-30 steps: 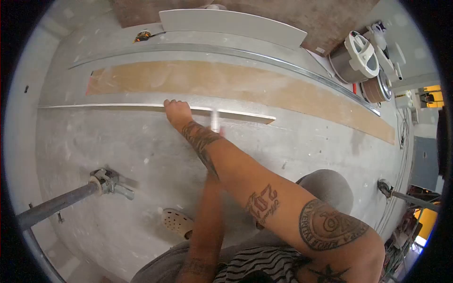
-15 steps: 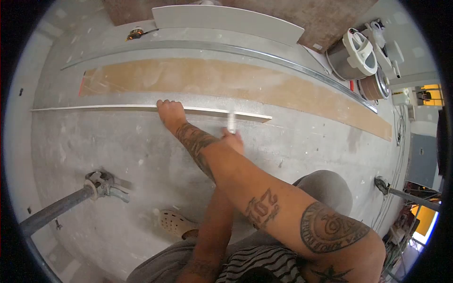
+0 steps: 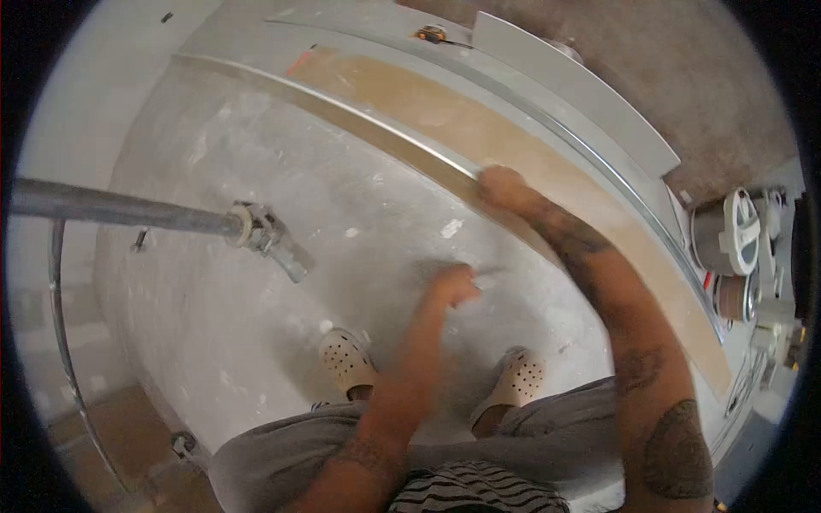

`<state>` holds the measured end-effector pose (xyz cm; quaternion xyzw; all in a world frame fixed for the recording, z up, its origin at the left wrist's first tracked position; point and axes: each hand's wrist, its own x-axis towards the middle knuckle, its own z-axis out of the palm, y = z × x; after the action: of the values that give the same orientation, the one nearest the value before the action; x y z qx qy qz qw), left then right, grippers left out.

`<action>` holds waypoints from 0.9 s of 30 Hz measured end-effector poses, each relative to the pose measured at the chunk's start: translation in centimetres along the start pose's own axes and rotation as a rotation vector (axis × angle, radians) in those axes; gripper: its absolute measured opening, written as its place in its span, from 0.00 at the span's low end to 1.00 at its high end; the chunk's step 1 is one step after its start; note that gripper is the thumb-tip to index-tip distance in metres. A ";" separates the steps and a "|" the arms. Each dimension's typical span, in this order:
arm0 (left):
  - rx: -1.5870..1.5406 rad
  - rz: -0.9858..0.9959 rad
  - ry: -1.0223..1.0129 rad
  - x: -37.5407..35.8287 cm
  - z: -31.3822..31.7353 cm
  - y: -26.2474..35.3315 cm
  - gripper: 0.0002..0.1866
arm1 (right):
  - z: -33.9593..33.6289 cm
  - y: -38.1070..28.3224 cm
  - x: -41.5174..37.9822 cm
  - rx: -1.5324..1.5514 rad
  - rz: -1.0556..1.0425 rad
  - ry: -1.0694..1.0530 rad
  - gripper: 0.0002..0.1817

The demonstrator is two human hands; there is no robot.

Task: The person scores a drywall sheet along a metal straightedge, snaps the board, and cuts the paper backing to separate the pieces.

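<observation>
My right hand is closed over the upper edge of a long, narrow board strip. The strip is tilted up on edge, with a pale upper edge and a brownish face toward me. Lower down and apart from the strip, my left hand is closed above the concrete floor. A thin, blurred object sticks out of it to the right; motion hides what kind it is. Just beyond the strip a flat brown board lies on the floor.
A long metal profile, a white panel and a tape measure lie farther off. Buckets stand at the right. A metal pole with a clamp-like end juts in from the left.
My view has turned and shifted. My arms, crossed before, are now apart. My left hand has drawn back from the strip toward me, and the strip's face shows more.
</observation>
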<state>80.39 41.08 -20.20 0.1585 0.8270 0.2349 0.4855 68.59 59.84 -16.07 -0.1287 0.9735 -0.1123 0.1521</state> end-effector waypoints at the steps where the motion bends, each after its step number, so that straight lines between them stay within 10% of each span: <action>1: 0.112 0.019 -0.040 -0.1 -3.3 -2.8 0.16 | 0.0 1.7 -2.4 -0.040 -0.051 -0.004 0.16; 7: -0.091 -0.162 0.842 -3.8 -12.7 -11.6 0.23 | 0.6 7.2 -21.5 0.028 0.314 -0.125 0.13; 18: -0.069 -0.092 1.034 -2.6 -19.5 -6.7 0.26 | 8.1 15.2 -53.7 -0.105 0.888 0.030 0.10; 27: 0.257 -0.274 1.047 0.5 -28.2 -9.1 0.30 | 11.5 16.8 -57.7 -0.061 0.974 0.049 0.12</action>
<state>55.06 27.02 -13.72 -0.0303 0.9929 0.1142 0.0124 121.79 90.06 -15.68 0.3399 0.9267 -0.0026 0.1600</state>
